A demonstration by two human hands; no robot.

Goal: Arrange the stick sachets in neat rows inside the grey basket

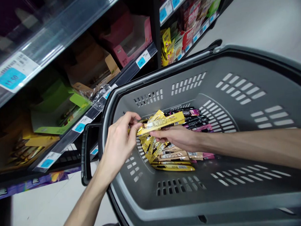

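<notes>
Okay, nearest stuff first: a grey basket (230,202) is looked down into, with its near rim along the bottom of the view. Inside the basket, just above its floor, a slim yellow packet (164,122) is held up. One end is pinched between thumb and fingers of the left hand (120,133), which is reached in over the basket's left rim. The right hand (179,138) is tucked under the packet's middle; how tightly those fingers are closed can't be told, since they're mostly hidden. The packet is probably light, a bit bendy and slick, so it's best held by the ends or long edges; the middle might get crushed. On the basket's floor, a messy pile of packets (173,155) is heaped. Hard slotted walls are to be minded down there, but decent room is left across the basket's mouth. Past its left rim, a black handle (85,158) is set close to a shelf edge (126,74), so that side's tight. Beyond that, a green box (52,128) and a pink box (121,55) are shelved.
</notes>
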